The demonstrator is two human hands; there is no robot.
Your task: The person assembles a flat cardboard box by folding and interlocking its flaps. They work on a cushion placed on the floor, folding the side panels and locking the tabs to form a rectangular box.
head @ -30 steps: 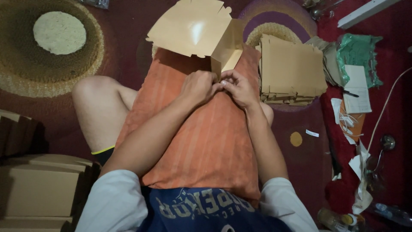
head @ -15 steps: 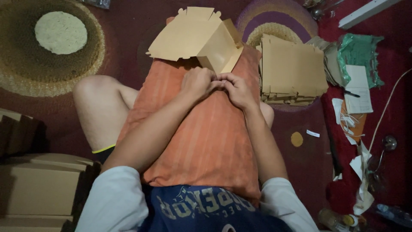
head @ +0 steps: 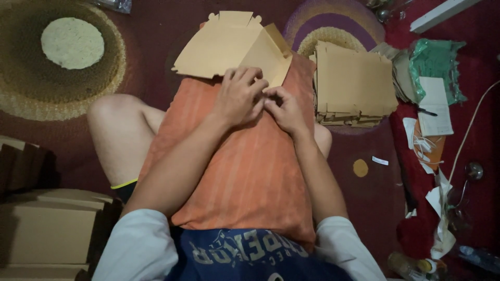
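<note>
A brown cardboard box blank (head: 229, 47), partly folded, rests on the far end of an orange striped pillow (head: 245, 171) across my lap. My left hand (head: 238, 96) lies on the blank's near edge, fingers curled over the cardboard. Close beside it, my right hand (head: 284, 108) pinches the same near edge at a small flap. The two hands touch each other. The folded side panel of the blank stands up at the right.
A stack of flat cardboard blanks (head: 354, 86) lies on the dark red carpet to the right. Papers and a green plastic bag (head: 435, 65) sit further right. Folded brown boxes (head: 47, 229) are piled at the lower left. A round woven mat (head: 67, 52) lies at upper left.
The blank has been turned and lowered, its broad face now lying flatter toward the upper left. Both hands have stayed at its near edge, shifting slightly.
</note>
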